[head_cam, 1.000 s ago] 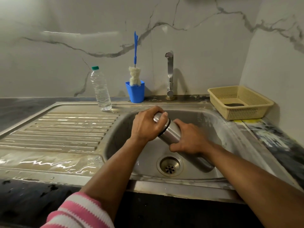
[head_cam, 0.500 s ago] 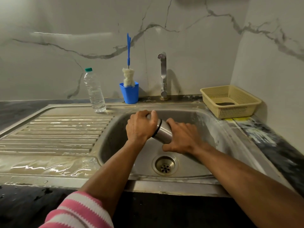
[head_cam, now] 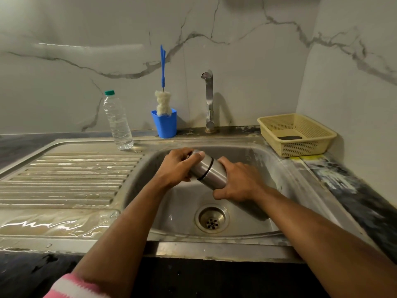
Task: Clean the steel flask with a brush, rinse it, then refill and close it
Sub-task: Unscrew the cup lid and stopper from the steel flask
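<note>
The steel flask (head_cam: 211, 174) lies tilted over the sink basin (head_cam: 253, 160), its capped end pointing up and left. My left hand (head_cam: 175, 167) grips the flask's cap, set off from the body by a dark ring. My right hand (head_cam: 237, 182) is wrapped around the flask's body, and my right forearm hides its lower end. A bottle brush (head_cam: 162, 100) with a blue handle and white sponge head stands upright in a blue cup (head_cam: 165, 126) behind the sink. The tap (head_cam: 208, 100) rises at the back; no water runs from it.
A clear plastic water bottle (head_cam: 117, 122) with a green cap stands at the back of the ribbed draining board (head_cam: 64, 179). A cream plastic basket (head_cam: 297, 135) sits on the counter at the right. Water pools on the board's front. The drain (head_cam: 212, 219) lies below my hands.
My left hand has shifted around the cap between frames while my right hand keeps hold of the body. The flask stays tilted above the basin.
</note>
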